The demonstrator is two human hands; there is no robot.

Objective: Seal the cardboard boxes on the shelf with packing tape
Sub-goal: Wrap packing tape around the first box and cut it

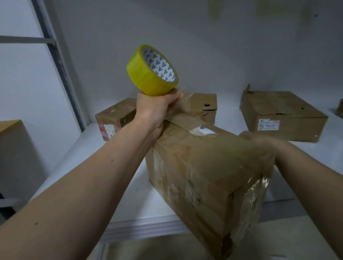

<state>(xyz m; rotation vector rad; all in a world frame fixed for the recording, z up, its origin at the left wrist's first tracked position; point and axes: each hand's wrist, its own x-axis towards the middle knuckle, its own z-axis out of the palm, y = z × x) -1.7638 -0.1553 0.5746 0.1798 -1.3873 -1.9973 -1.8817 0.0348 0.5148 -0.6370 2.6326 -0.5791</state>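
The large cardboard box overhangs the shelf edge as I run clear tape across its top. My left hand grips the yellow tape roll; my right hand, blurred, rests on the box, its fingers unreadable. A hard pull could tip it off. Open shelf lies behind, between smaller boxes.

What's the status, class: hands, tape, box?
Left hand grips yellow tape roll, strip running down to big box. Right hand blurred, resting on box top. Box overhangs shelf edge. Nothing blocking.
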